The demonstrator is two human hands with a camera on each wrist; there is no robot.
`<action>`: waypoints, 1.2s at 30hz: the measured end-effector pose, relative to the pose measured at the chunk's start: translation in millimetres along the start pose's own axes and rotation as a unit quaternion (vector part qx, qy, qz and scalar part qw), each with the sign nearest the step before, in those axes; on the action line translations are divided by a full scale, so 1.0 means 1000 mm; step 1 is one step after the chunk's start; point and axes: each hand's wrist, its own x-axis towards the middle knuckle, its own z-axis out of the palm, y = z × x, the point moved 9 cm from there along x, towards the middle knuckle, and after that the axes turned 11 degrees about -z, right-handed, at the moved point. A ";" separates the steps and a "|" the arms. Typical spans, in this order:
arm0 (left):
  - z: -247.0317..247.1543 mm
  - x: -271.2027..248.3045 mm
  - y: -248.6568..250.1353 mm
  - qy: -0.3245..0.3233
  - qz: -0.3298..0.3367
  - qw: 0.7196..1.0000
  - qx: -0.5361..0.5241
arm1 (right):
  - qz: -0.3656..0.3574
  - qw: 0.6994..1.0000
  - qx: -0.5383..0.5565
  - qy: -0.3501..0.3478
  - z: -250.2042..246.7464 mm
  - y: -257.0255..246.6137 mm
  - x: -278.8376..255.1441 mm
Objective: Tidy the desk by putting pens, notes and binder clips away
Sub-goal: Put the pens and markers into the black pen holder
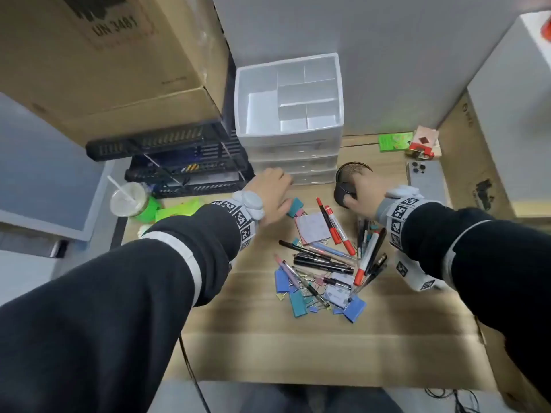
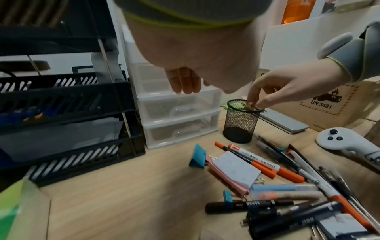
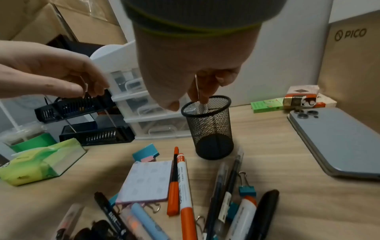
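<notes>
My right hand (image 1: pixel 356 196) hovers over the black mesh pen cup (image 1: pixel 343 186), and its fingertips (image 2: pixel 254 103) pinch a small thin item at the cup's rim (image 3: pixel 205 104); what the item is I cannot tell. My left hand (image 1: pixel 280 189) hangs in front of the white drawer unit's (image 1: pixel 241 108) lower drawers (image 2: pixel 179 113), fingers (image 2: pixel 183 82) relaxed with nothing seen in them. Just below it lies a teal binder clip (image 1: pixel 295 206). A note pad (image 1: pixel 313 226), red markers (image 1: pixel 335 225), several pens (image 1: pixel 325 263) and coloured clips (image 1: pixel 298 299) are heaped mid-desk.
Black stacked trays (image 1: pixel 185 168) stand left of the drawers, with a drink cup (image 1: pixel 128 199) and a green tissue pack (image 1: pixel 176 211) nearby. A phone (image 1: pixel 426 180) lies right of the cup, and small boxes (image 1: pixel 395 141) sit behind it. Cardboard boxes flank the desk.
</notes>
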 end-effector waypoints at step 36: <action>0.053 -0.039 -0.012 -0.047 -0.103 0.979 -0.173 | 0.093 0.923 0.367 0.072 0.033 -0.032 -0.037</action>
